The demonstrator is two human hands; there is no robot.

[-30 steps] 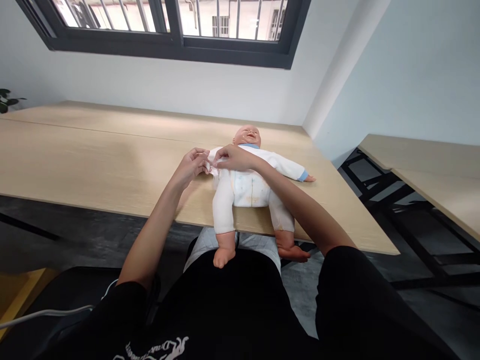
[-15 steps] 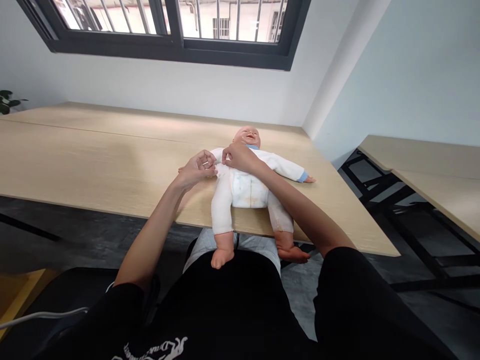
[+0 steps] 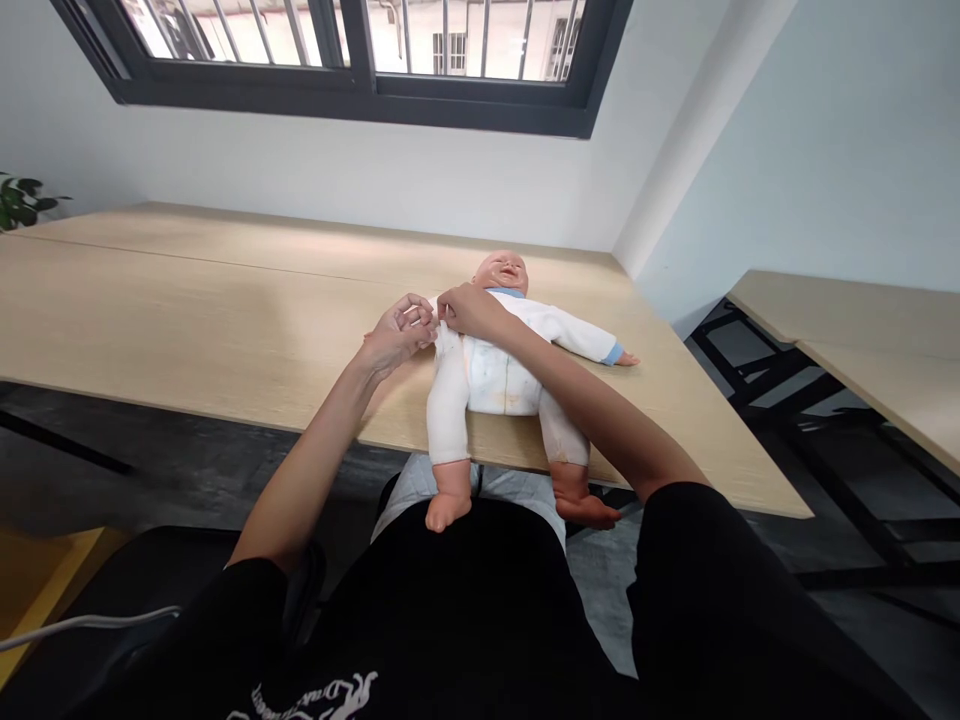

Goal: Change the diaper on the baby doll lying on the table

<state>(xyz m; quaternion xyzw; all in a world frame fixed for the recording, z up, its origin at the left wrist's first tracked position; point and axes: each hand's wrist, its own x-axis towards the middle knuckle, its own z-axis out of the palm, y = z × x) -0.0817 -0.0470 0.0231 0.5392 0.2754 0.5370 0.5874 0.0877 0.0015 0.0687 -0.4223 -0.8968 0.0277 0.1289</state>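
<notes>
A baby doll lies on its back on the table, its head away from me and its feet past the near edge. It wears a white top with blue collar and cuff, a white diaper and whitish leg coverings. My right hand reaches across its chest, thumb and fingers pinched on white cloth of the top at the doll's side, on the left in view. Close beside it, my left hand has curled fingers, with thumb and fingertips at the same cloth. What the left fingertips hold is too small to make out.
The light wooden table reaches the wall under a barred window. A second table stands to the right, across a gap. At left are a plant, a black chair and a white cable.
My right hand has shifted slightly left, closer to my left hand, fingers still pinched. The whole view has moved a little; the doll keeps its pose.
</notes>
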